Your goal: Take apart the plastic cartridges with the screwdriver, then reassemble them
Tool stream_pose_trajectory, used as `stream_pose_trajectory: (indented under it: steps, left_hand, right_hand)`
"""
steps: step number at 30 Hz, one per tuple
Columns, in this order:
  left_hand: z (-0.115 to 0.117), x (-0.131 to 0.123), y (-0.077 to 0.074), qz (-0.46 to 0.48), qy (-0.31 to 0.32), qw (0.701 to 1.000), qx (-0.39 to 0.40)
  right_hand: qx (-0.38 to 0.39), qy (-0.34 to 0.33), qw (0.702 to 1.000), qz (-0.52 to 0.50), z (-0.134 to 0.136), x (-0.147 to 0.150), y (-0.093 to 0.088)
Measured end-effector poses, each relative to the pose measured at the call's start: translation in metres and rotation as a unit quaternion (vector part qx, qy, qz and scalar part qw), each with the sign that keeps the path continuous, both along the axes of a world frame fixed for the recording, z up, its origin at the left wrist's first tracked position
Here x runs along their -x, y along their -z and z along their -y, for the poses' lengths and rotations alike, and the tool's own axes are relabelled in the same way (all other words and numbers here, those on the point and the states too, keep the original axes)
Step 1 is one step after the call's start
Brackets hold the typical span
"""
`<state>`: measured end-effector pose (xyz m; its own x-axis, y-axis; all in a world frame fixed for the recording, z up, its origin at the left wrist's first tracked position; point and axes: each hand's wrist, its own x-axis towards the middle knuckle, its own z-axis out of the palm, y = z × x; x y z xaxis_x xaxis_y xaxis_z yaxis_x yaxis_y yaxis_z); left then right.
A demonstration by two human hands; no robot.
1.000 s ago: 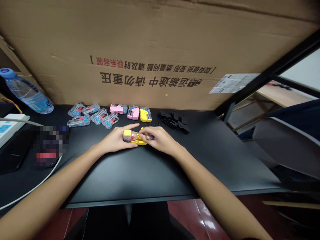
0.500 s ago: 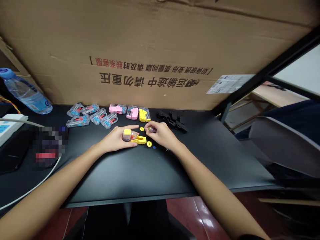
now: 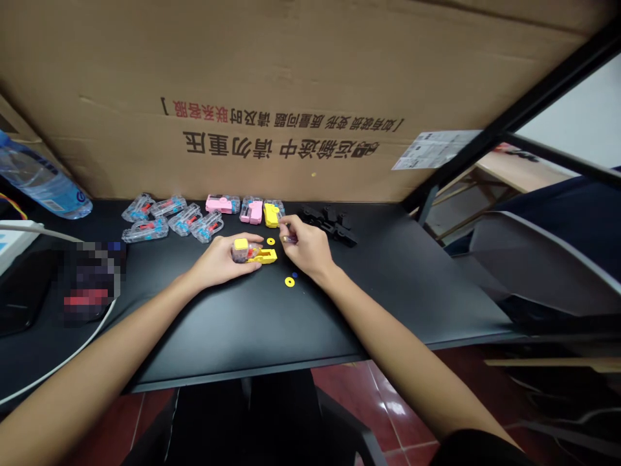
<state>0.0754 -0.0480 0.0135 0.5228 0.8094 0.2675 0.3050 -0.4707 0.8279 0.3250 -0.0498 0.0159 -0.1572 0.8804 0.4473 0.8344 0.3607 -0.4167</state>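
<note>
My left hand (image 3: 220,259) rests on the black desk (image 3: 301,317) with its fingers closed round a small yellow and clear toy piece (image 3: 252,253). My right hand (image 3: 306,249) hovers just right of it, pinching a tiny dark part (image 3: 290,239) between thumb and forefinger. Two yellow discs lie loose on the desk: one (image 3: 270,241) between my hands and another (image 3: 290,281) below my right hand, beside a small blue dot (image 3: 295,275).
A row of finished toy pieces sits at the back: several clear ones (image 3: 167,217), pink ones (image 3: 237,207) and a yellow one (image 3: 272,214). Black parts (image 3: 330,221) lie to their right. A big cardboard box (image 3: 291,97) stands behind. A water bottle (image 3: 41,181) and power strip (image 3: 12,236) are at left.
My right hand has come off the yellow toy piece and lifted back and to the right with a tiny part. Two yellow discs and a blue dot now lie uncovered.
</note>
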Motion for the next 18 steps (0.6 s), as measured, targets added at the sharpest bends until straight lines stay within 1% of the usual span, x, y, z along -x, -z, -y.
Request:
stream_pose_trajectory:
  steps: [1,2,3,5,7,9,11,13,16,18]
  left_hand:
    - [0.0,0.0,-0.001,-0.002,-0.007,1.0,-0.012]
    - [0.001,0.0,-0.002,-0.003,-0.014,1.0,-0.023]
    - [0.001,0.0,-0.003,-0.005,-0.021,0.999,-0.031]
    - [0.0,0.0,-0.004,-0.007,-0.031,0.999,-0.04]
    - [-0.001,0.0,-0.003,-0.009,-0.038,0.998,-0.039]
    - [-0.002,0.001,-0.002,-0.01,-0.042,0.998,-0.036]
    - [-0.002,0.001,-0.002,-0.01,-0.043,0.998,-0.035]
    - [-0.002,0.001,-0.001,-0.009,-0.044,0.999,-0.03]
    - [-0.001,0.001,-0.002,-0.006,-0.044,0.999,-0.021]
    - [-0.001,0.0,-0.002,-0.007,-0.045,0.999,-0.022]
  right_hand:
    - [0.021,-0.033,0.999,-0.016,0.001,-0.006,-0.007]
    - [0.059,-0.084,0.994,-0.028,0.004,-0.011,-0.015]
    - [0.103,-0.128,0.986,-0.038,0.006,-0.017,-0.022]
    - [0.211,-0.196,0.957,-0.031,0.01,-0.028,-0.035]
    - [0.308,-0.233,0.922,-0.025,0.012,-0.035,-0.041]
    - [0.374,-0.259,0.89,-0.024,0.011,-0.039,-0.041]
    - [0.402,-0.277,0.872,-0.025,0.009,-0.04,-0.036]
    - [0.407,-0.289,0.866,-0.024,0.006,-0.04,-0.031]
    - [0.402,-0.285,0.87,-0.03,0.003,-0.038,-0.027]
    - [0.39,-0.257,0.883,-0.049,0.001,-0.037,-0.025]
